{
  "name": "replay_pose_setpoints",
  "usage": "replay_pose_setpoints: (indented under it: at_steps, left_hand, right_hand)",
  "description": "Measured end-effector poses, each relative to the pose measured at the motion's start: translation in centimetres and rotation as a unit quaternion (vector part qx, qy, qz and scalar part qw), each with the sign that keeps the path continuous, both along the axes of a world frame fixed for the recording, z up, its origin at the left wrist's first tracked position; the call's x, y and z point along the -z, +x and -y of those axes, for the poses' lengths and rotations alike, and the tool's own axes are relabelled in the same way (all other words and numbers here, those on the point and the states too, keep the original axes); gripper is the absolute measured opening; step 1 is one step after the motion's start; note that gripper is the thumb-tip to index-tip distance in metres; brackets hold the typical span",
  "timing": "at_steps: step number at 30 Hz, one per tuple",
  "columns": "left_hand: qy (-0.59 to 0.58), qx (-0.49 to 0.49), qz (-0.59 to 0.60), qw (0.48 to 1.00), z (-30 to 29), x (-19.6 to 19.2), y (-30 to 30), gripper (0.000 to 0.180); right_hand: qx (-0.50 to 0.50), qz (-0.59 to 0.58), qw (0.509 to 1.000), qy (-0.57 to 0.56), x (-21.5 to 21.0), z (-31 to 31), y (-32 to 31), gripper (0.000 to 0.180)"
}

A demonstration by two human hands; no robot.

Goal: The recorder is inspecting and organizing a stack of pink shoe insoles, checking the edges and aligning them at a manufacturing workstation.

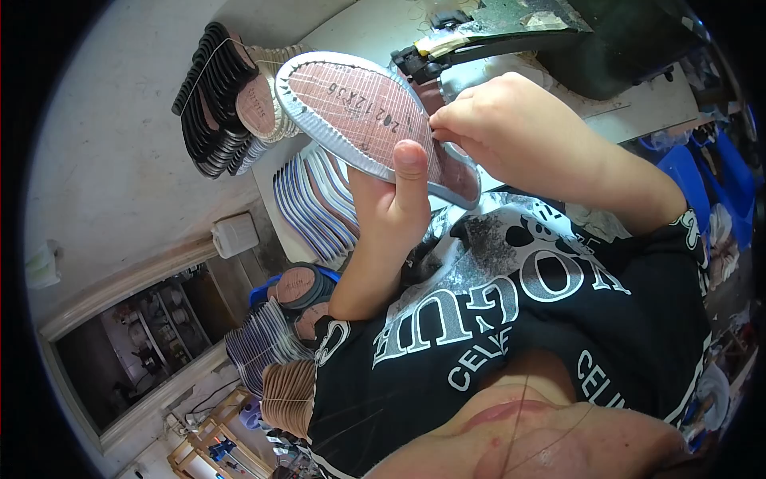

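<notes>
A shoe insole (343, 104) is held up and tilted, its pinkish-brown gridded underside facing me. A pale grey-white covering wraps over its rim in small pleats. My left hand (391, 199) is closed around the near side, thumb pressed flat on the underside, the other fingers hidden behind. At the opposite edge, toward the narrower end, my right hand (499, 116) has its fingertips pinched together at the rim. Whether a bit of the covering is between those fingertips cannot be made out.
A dark green machine (527, 24) with black parts stands on the white table (335, 32). Tied bundles of black and white insoles (215, 104) lean at the wall. A fanned stack of insoles (311, 203) lies by my left forearm; tan bundles (289, 395) are lower. Blue bins (710, 180) sit right.
</notes>
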State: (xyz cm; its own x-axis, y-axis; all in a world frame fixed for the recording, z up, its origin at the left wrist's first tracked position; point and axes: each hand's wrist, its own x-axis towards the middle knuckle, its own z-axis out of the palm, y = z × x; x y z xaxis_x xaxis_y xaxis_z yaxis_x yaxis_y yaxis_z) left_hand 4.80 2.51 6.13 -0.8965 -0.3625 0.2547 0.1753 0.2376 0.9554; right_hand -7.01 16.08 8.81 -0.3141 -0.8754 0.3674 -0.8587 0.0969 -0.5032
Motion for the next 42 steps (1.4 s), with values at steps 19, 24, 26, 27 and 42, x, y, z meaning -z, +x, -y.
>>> replay_pose_setpoints:
  at_steps: [19, 24, 26, 27, 42]
  left_hand:
    - [0.057, -0.039, 0.015, 0.997, -0.1, -1.2, -1.1, 0.027]
    - [0.1, -0.019, 0.004, 0.995, 0.3, -1.8, -2.7, 0.026]
    - [0.133, -0.023, -0.028, 0.99, -0.2, -1.6, -3.6, 0.026]
    - [0.098, 0.004, 0.058, 0.993, 0.3, -2.2, -3.1, 0.026]
    - [-0.051, 0.002, -0.044, 0.998, -3.4, -2.7, -3.8, 0.019]
  right_hand:
    - [0.012, 0.305, 0.946, -0.11, 1.6, 0.0, -1.2, 0.012]
    - [0.012, 0.449, 0.88, -0.155, 2.6, -0.1, -1.2, 0.009]
    - [0.029, 0.363, 0.919, -0.151, 1.9, -0.7, -1.7, 0.009]
    - [0.025, 0.324, 0.933, -0.154, 1.6, -1.0, -2.1, 0.009]
    - [0.054, 0.423, 0.885, -0.185, 1.6, -2.9, -2.6, 0.013]
